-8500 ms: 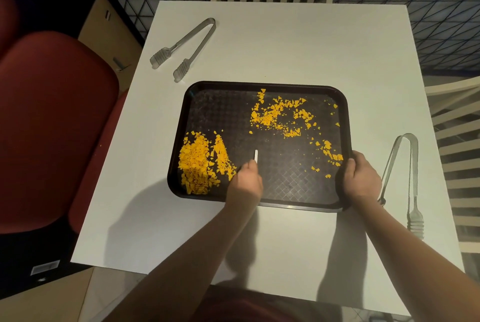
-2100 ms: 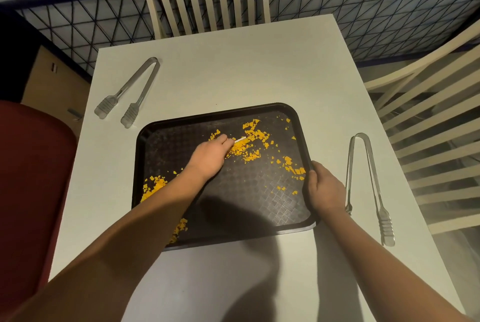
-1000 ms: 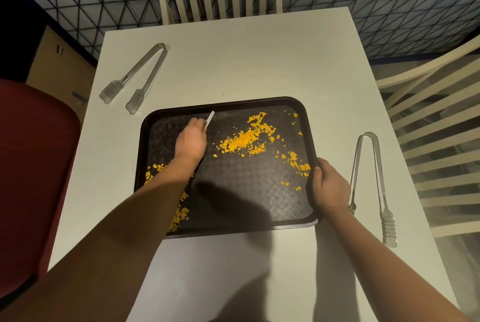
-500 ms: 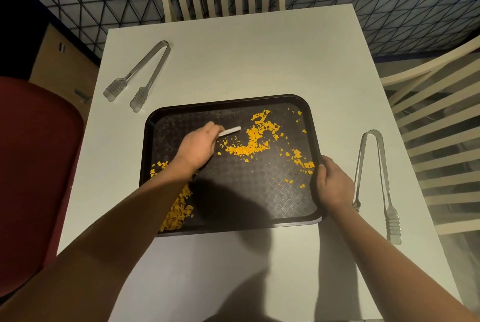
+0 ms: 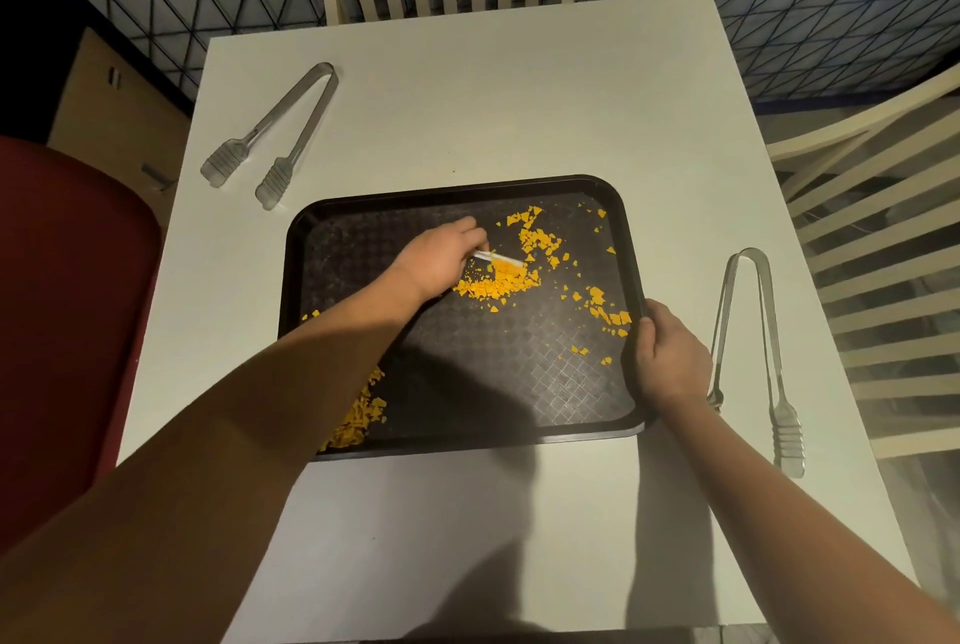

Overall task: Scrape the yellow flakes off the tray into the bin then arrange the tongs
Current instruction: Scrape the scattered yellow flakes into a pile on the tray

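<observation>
Head view: nearest, a heap of yellow flakes [image 5: 358,417] is gathered at the tray [image 5: 519,430] front-left corner. The tray's right rim is gripped by the right hand [image 5: 670,357]. Farther in, a small white scraper [image 5: 498,257] is clenched in the left hand [image 5: 441,256], against scattered flakes [image 5: 498,286]. No bin is seen; both tongs [image 5: 756,357] [image 5: 275,131] lie unarranged on the surface [image 5: 493,87].

Yellow flakes [image 5: 498,286] on black diamond-textured tray [image 5: 467,383]; white table [image 5: 519,98].

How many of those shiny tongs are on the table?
2. One pair of tongs lies at the table's far left, beyond the tray. The other tongs lie right of the tray, beside the right hand.
</observation>
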The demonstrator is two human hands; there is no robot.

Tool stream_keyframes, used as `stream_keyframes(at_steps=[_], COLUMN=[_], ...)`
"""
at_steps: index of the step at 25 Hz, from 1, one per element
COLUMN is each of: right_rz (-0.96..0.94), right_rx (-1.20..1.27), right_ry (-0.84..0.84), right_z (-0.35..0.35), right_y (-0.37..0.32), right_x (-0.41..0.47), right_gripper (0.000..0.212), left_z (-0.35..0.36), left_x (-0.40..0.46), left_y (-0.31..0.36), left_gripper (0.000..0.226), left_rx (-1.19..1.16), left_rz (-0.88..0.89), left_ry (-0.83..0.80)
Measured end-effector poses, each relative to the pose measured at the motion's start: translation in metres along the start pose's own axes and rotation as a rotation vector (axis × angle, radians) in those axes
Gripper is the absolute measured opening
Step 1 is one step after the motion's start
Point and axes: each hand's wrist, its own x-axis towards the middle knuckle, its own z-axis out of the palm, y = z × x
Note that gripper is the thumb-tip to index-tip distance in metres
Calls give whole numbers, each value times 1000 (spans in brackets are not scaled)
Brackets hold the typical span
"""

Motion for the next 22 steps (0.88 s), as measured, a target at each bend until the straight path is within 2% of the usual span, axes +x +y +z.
stream_keyframes(at_steps=[3,6,9,13,15,18,22], right_rz=[-5,-11,-9,-5,-8,-10,-8], right_rx=[-1,6,1,-3,-5,-6,1], right_ry=[-2,1,6,3,6,10,0], right_z=[0,-1,-1,0,1,1,0], right_y=[-1,-2,-2,0,0,0,-1], right_x=[0,0,-1,0,0,0,0], right_gripper=[40,41,41,41,41,41,45], left_z=[0,-6,-11,-6,-1,3,1], left_x=[-19,-33,-31,-21,-16,-16,-37], left_y=[-6,-13,-22,-32,-31,-29,-32], left_gripper=[21,24,22,20,20,20,24], left_rx=[116,171,189,5,-44,-26,86], left_rz=[81,113,5,-186,-216,-147,4], left_ry=[-50,65,187,180,157,137,21])
